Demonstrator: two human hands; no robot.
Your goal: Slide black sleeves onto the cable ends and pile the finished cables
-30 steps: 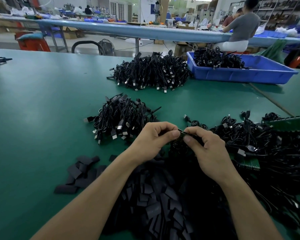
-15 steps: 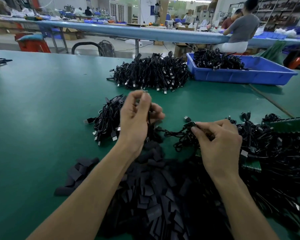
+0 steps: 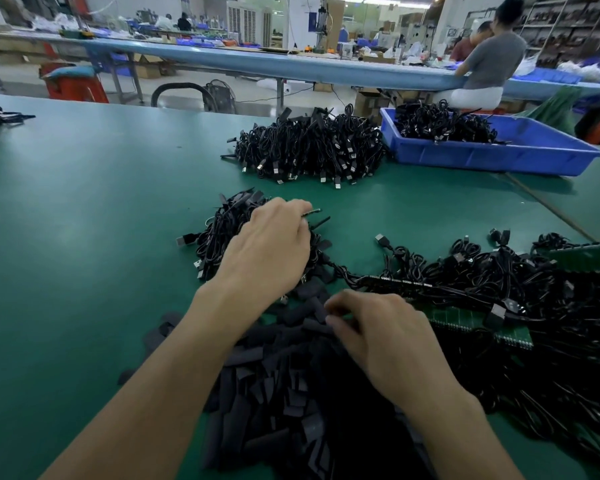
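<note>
laying a sleeved cable point(image 3: 311, 212) on the near finished pile point(image 3: 222, 230) w/ left hand point(image 3: 271, 247), pinching it by the end. digging w/ right hand point(image 3: 378, 330) into the sleeve heap point(image 3: 274, 393), curling fingertips; can't tell if gripping one. judging sleeves light, soft, flat: pinching by an edge, squeezing the mouth open. judging raw cables point(image 3: 482, 268) limp & tangly: taking hold at the stiff plug.

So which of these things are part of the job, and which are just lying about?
In the job: left hand on the near cable pile; right hand pinching at the black sleeves; tangled cables on the right.
Lying about: far cable pile, blue tray, red stool.
</note>
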